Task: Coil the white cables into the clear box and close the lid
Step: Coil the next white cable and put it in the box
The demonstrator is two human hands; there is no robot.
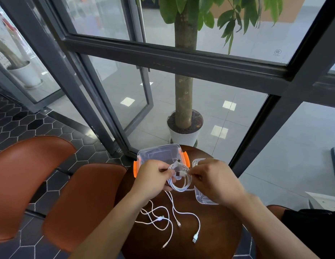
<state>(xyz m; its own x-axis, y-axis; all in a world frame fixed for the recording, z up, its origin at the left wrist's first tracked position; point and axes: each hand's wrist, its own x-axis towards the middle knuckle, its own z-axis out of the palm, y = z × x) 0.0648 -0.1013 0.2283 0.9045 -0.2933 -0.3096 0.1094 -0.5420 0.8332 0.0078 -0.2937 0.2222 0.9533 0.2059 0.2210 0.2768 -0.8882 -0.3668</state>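
Your left grip (153, 177) and right grip (213, 181) both pinch one coil (179, 181) between them, at the open box (159, 154). More cables (163, 219) lie loose nearer you; lid (202, 200) off, under the right grip.

Two hands: left hand (153, 178), right hand (213, 182). One coiled white cable (181, 186) between them, wound in several loops, exact turns not countable. Loose white cables (163, 217) in one tangle, seemingly two, count unsure; three free plug ends (194, 240) visible among them. One clear box (159, 152) with two orange latches (185, 159), one on each side. One clear lid (202, 200). One round dark table (209, 230). Two brown chairs: nearer chair (84, 202), farther chair (28, 174). Two trees: near tree (183, 90), far tree (9, 53), each in one white pot, so two pots (183, 136) in all.
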